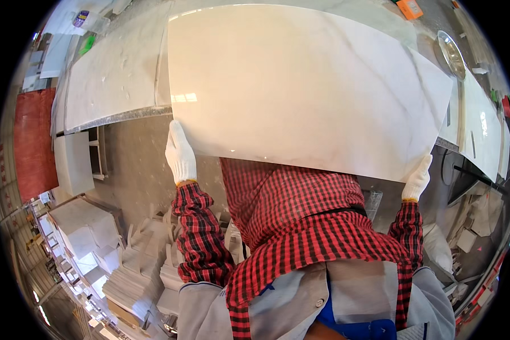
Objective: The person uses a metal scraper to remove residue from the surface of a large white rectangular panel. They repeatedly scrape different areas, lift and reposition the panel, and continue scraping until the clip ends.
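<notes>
A large, glossy white tile with faint grey marble veins spans the middle of the view. Its far part lies over the worktable, while its near edge reaches out toward my checked red-and-black apron. My left hand, in a white knit glove, grips the tile at its near left corner. At the near right corner, my right hand in a matching glove closes on the edge. The fingers of both hands are partly hidden by the tile.
Left of the tile stretches the pale worktable. A round metal bowl and an orange box stand at the far right. Another white tile lies rightward. Stacked tiles and a red panel are on the left.
</notes>
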### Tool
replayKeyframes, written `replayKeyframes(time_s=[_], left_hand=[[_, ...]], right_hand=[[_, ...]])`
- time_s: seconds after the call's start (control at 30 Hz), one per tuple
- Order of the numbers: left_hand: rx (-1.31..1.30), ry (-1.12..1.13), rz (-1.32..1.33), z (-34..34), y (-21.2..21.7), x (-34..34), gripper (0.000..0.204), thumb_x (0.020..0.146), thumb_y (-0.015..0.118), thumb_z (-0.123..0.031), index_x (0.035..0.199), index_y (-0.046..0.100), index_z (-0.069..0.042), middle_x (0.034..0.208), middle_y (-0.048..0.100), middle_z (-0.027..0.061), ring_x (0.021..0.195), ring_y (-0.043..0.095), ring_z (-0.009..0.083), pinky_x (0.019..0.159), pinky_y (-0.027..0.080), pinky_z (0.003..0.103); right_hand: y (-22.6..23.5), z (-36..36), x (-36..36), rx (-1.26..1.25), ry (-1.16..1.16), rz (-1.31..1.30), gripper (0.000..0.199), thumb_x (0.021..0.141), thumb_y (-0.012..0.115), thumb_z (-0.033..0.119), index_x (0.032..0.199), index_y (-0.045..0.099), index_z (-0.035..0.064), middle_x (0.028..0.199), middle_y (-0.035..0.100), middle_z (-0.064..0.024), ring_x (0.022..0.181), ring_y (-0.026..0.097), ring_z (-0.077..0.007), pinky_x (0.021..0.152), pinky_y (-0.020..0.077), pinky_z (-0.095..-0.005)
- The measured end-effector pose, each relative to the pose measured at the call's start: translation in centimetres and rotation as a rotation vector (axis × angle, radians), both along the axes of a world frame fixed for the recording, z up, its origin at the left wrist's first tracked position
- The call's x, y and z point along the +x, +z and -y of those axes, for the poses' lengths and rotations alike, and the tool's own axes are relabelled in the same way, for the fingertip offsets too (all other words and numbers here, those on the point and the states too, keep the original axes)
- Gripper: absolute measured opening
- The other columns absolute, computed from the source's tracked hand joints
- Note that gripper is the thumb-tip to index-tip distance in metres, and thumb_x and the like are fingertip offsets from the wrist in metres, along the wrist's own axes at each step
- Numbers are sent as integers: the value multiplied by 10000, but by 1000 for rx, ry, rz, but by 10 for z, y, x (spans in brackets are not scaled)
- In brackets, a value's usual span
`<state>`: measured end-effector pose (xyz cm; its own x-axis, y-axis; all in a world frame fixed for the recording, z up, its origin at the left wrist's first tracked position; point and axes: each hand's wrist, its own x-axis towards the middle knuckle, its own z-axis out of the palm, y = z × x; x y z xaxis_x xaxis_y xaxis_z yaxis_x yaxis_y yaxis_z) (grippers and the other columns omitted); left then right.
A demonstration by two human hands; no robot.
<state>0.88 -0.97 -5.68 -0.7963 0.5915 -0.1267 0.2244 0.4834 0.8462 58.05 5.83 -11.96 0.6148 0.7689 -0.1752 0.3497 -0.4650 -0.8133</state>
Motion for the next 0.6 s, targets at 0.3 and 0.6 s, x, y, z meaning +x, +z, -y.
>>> replayKeyframes(time_s=[0.3, 0.6], left_hand=[[170, 99, -44, -6, -27, -8, 643, 1069, 438, -478, 1367, 563, 78, 1340, 639, 172, 1204, 586, 208, 1031, 430, 313], [118, 168, -80, 4, -32, 0, 714, 1063, 401, -541, 1209, 645, 115, 1116, 717, 142, 994, 616, 187, 910, 476, 328]], right_hand=[[-18, -13, -17, 107, -59, -47, 789, 1016, 453, 639, 1088, 679, -113, 797, 577, -11, 737, 458, -146, 732, 436, -325], [-58, 3, 48, 84, 36, 257, 564, 1095, 384, 422, 1321, 543, -70, 890, 692, -253, 753, 627, -350, 695, 470, -449]])
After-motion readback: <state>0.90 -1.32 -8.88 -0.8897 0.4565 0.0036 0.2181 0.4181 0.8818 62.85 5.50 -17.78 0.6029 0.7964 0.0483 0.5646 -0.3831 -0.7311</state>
